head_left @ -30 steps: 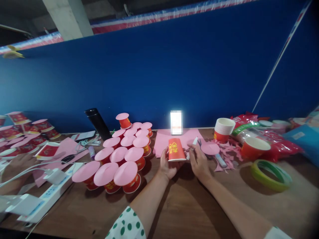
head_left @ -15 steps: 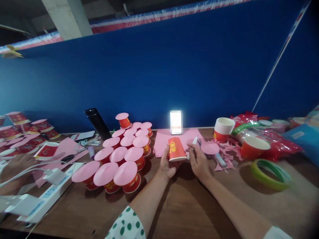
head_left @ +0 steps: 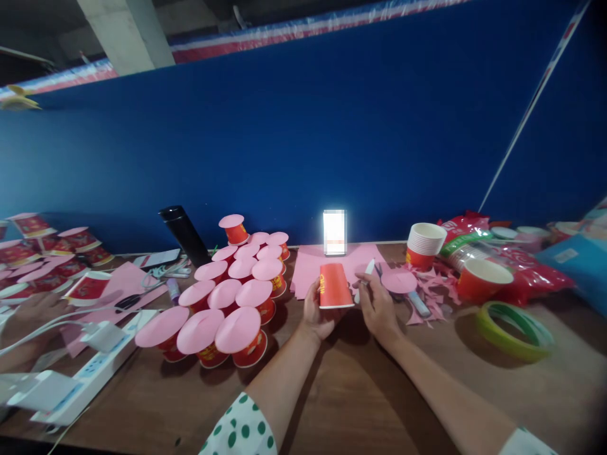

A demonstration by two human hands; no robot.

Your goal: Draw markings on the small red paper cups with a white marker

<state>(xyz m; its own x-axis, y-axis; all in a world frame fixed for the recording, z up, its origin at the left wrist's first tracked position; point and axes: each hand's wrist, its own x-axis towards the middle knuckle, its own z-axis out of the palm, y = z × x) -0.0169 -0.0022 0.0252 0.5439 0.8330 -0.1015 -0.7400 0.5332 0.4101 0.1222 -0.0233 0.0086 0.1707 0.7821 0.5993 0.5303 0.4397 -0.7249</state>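
Observation:
A red paper cup (head_left: 336, 287) with yellow print is upside down, its white rim at the bottom. My left hand (head_left: 320, 316) is closed around its left side and underside. Just right of the cup, my right hand (head_left: 378, 305) pinches a slim white pen-like stick (head_left: 370, 268), pointing up and away; its exact kind is unclear. Behind the cup lie pink paper sheets (head_left: 306, 272). A pink paper disc (head_left: 399, 281) rests right of my right hand, beside a glue stick (head_left: 420, 304) and pink scraps (head_left: 439, 292).
Several upturned red cups topped with pink discs (head_left: 225, 294) stand left, near a black flask (head_left: 184, 235) and power strip (head_left: 102, 370). Another person's hand (head_left: 38, 319) is at far left. Right are stacked cups (head_left: 425, 243), a single cup (head_left: 484, 281) and green tape (head_left: 515, 332).
The red paper cup has turned in my left hand, so its yellow print now sits at the left edge. My right hand has stayed nearly in place.

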